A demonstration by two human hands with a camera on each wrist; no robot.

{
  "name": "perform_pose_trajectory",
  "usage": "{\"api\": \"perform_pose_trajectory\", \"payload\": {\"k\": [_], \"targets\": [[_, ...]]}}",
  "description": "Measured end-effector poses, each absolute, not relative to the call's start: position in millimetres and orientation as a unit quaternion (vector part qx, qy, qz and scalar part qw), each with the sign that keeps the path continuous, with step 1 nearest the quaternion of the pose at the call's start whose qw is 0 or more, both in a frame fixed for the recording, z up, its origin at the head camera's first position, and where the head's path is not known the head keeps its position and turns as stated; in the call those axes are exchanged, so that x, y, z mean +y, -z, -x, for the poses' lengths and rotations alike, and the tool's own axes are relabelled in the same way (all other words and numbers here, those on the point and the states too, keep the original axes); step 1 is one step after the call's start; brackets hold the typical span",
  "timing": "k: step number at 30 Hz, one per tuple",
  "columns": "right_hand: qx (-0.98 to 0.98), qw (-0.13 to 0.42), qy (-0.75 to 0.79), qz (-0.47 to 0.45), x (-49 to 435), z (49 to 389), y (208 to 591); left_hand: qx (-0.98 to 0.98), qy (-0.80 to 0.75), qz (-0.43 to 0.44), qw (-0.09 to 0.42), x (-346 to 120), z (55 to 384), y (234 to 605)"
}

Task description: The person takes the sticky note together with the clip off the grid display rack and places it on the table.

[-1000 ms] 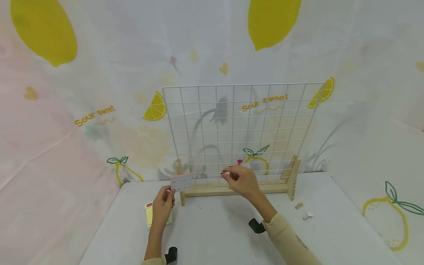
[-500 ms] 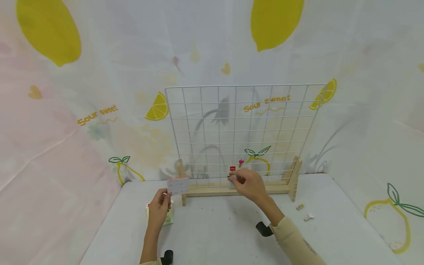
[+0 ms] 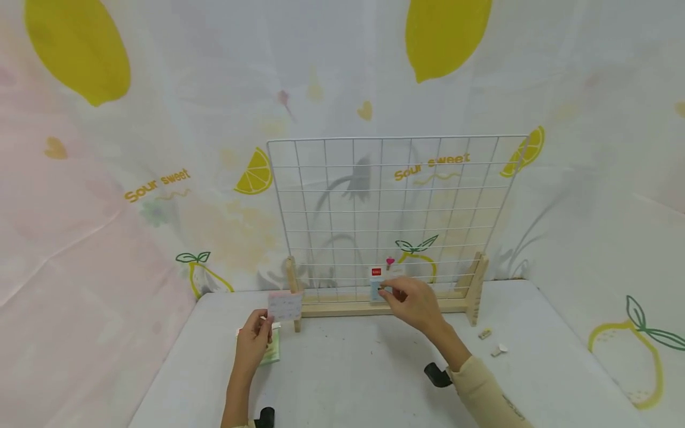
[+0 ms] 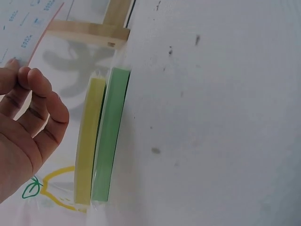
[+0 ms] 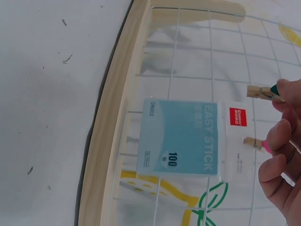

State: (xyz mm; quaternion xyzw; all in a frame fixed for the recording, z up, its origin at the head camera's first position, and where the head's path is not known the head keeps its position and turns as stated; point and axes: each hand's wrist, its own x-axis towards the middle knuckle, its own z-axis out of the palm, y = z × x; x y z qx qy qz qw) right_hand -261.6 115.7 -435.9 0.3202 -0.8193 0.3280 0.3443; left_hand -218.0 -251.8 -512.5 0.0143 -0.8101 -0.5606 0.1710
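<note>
My left hand (image 3: 254, 339) pinches a pink-edged sticky note pad (image 3: 285, 306), its pale printed side showing, left of the wire grid. In my right hand (image 3: 414, 300) a small wooden clothespin (image 5: 257, 92) with a green top is pinched between thumb and finger, just in front of the grid. A blue packaged sticky note pad (image 5: 181, 136) hangs low against the grid. Another wooden clothespin with a pink heart (image 5: 256, 143) sits at the pack's clear upper flap.
The white wire grid (image 3: 382, 190) stands in a wooden base (image 3: 342, 310) at the table's back. Yellow (image 4: 89, 146) and green (image 4: 111, 136) sticky note pads lie stacked below my left hand. Two small clothespins, one tan (image 3: 484, 334) and one white-topped (image 3: 499, 351), lie at right.
My right hand has moved right and slightly down, uncovering the blue pack on the grid. My left hand, still holding the pink-edged pad, has shifted slightly left and down.
</note>
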Motion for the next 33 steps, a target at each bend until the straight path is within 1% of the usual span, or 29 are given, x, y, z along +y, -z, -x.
{"api": "perform_pose_trajectory", "payload": {"k": [7,17,33], "targets": [[-0.832,0.339,-0.318,-0.304,129.6,256.6,440.7,-0.828,0.535,-0.022,0.168,-256.9,214.3,512.7],[-0.845,0.328,-0.311,-0.286,138.2,251.7,451.5,-0.841,0.521,-0.048,0.14,-265.6,203.7,508.6],[-0.852,0.337,-0.297,-0.269,171.2,250.0,462.5,-0.855,0.504,-0.056,0.113,-273.2,206.1,510.4]]}}
